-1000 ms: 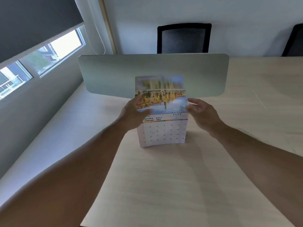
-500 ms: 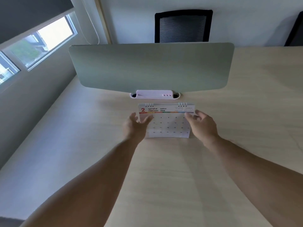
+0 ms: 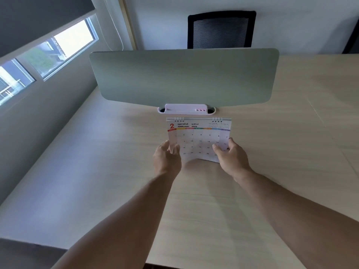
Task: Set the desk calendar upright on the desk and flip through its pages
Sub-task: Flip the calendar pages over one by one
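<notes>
A spiral-bound desk calendar (image 3: 200,133) stands upright on the light wooden desk (image 3: 194,200), showing the February 2026 page. My left hand (image 3: 167,160) pinches that page's lower left corner. My right hand (image 3: 231,158) grips its lower right corner, thumb on the front. The page's bottom edge curls up off the stand between my hands.
A grey-green divider panel (image 3: 184,76) stands right behind the calendar, with a white clip-on pen tray (image 3: 186,109) at its foot. A black mesh chair (image 3: 221,30) is beyond it. A window (image 3: 44,57) and wall run along the left.
The earlier picture page went over the top, leaving February showing. Both hands dropped from the calendar's top corners to the February page's bottom corners and began lifting it.
</notes>
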